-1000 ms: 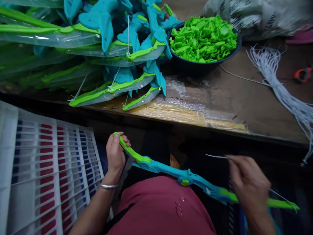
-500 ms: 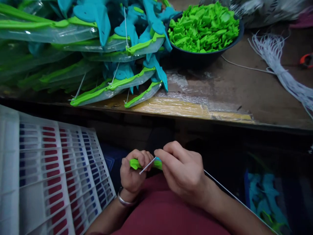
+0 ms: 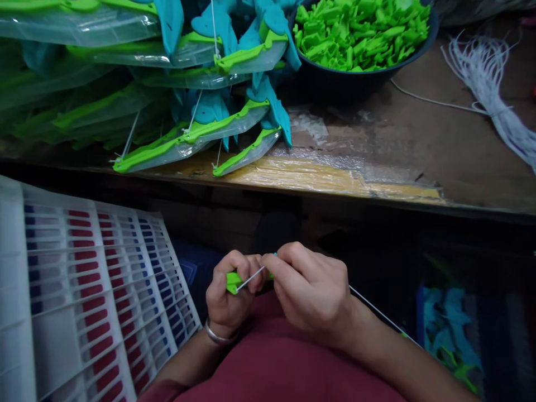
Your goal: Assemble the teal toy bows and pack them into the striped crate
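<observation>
Green tip, mostly hidden between both hands.

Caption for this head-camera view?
Left hand grips a green plastic toy bow tip; right hand pinches thin white string.

Toy bow mostly behind hands

Toy-assembly workshop: above the grip, worn taped table bearing bagged toy bows, bowl of green parts, string bundle.
</observation>
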A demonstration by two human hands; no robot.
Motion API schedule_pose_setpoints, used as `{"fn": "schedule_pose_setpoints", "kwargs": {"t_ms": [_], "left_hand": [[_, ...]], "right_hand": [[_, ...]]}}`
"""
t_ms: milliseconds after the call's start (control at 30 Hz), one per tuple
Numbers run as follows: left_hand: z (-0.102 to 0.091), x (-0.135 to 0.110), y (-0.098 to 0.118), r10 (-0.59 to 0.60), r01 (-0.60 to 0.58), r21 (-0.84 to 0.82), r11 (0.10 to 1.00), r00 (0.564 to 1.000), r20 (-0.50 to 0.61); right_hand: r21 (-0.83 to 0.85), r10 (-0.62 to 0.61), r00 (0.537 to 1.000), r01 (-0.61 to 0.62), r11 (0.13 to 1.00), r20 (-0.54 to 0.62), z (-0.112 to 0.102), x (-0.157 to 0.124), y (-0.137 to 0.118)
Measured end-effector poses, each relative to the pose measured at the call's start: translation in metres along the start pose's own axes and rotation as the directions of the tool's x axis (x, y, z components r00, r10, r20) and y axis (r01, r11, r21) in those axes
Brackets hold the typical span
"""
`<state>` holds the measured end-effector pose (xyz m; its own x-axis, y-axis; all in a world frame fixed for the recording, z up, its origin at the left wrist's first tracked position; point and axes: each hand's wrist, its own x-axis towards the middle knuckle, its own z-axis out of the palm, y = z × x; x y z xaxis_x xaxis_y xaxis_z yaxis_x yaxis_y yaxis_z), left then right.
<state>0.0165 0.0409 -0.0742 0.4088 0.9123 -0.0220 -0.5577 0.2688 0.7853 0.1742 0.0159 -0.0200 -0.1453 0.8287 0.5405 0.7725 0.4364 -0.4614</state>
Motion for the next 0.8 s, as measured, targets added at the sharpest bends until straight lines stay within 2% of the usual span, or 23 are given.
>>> {"fn": "schedule_pose_setpoints", "kwargs": {"t_ms": [533,800], "left_hand": [[0.0013,-0.0028,0.0027,-0.046,0.046,0.001,0.999,0.999,-0.018],[-0.0008,-0.004,0.0011,-0.028,0.027,-0.015,1.0,0.998,-0.052]], "right_hand": [[-0.022,-0.022,1.0,0.022,1.0,0.018,0.0051,-0.0019,-0.0013],[-0.005,-0.031,0.999,0.032,0.999,0.018,0.0061,-0.0031,-0.0067]]}}
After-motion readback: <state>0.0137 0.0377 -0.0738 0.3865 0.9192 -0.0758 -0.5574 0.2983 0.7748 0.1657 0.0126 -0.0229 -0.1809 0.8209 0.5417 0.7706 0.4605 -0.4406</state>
